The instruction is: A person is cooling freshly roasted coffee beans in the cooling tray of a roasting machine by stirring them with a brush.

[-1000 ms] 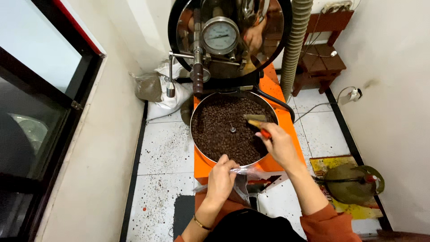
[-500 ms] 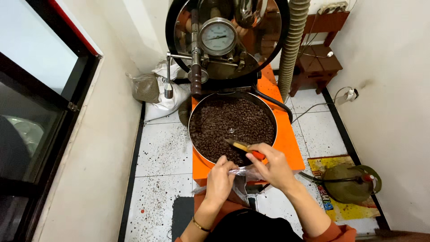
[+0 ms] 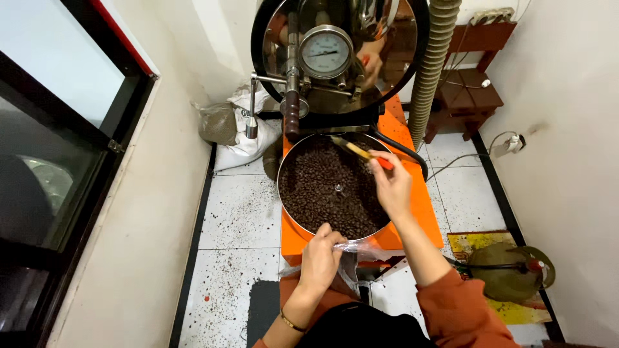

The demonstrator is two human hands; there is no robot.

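Right hand: the right hand [image 3: 391,187] is out over the right side of the cooling tray [image 3: 290,212], fingers clenched round the orange handle of a small scoop [image 3: 361,153], its wooden end pointing far-left above the beans.
Left hand: the left hand [image 3: 320,259] sits at the near rim of the tray, pinching the mouth of a clear plastic bag [image 3: 351,264] that hangs down in front of the orange machine body [image 3: 422,212].
Beans: dark roasted coffee beans [image 3: 322,190] fill the round tray, a small hub in the middle.
Step in hand: by the look of it, a scoop stroke over the beans, bag held ready at the near edge.
Next move calls for: a judgement only, the scoop would need to dip in level and travel near and left to the bag mouth, which the left hand must hold wide.
Around: round drum front with a dial gauge [image 3: 327,51] at the far side, ribbed duct [image 3: 433,71] far right, sacks [image 3: 238,129] on the tiled floor far left.
Hard to make out: whether the scoop carries any beans; how far the bag is open; whether anything lies in it. The person's forearms are cut off at the near edge.
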